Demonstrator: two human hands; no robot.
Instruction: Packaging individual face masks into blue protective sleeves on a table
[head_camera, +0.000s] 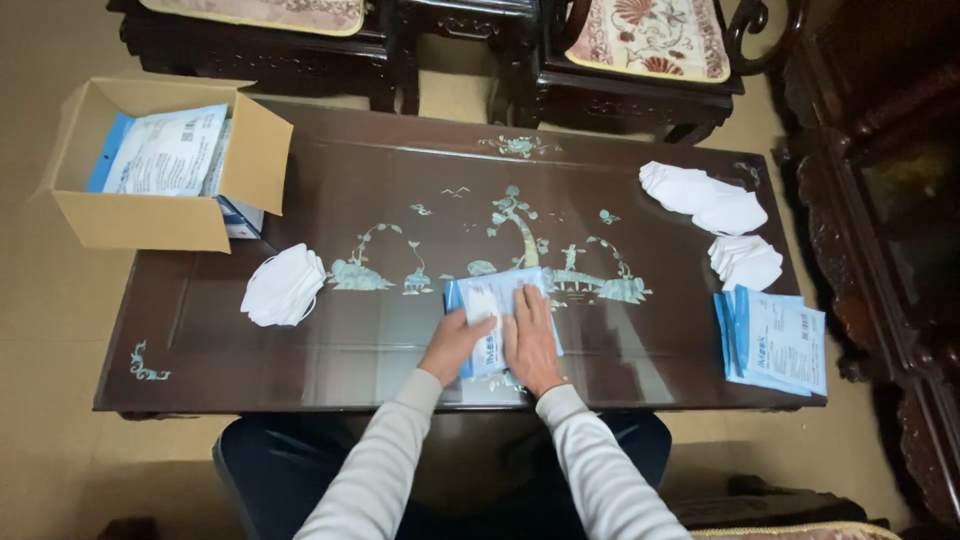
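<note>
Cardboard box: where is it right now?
Head view: the open cardboard box overhangs the dark table's far-left corner, holding blue-and-white packets, just beyond the stack of white masks.

i have one head-worn view, looking steeply down from close above onto the dark inlaid table (300, 340), facing the chairs (640, 60).
</note>
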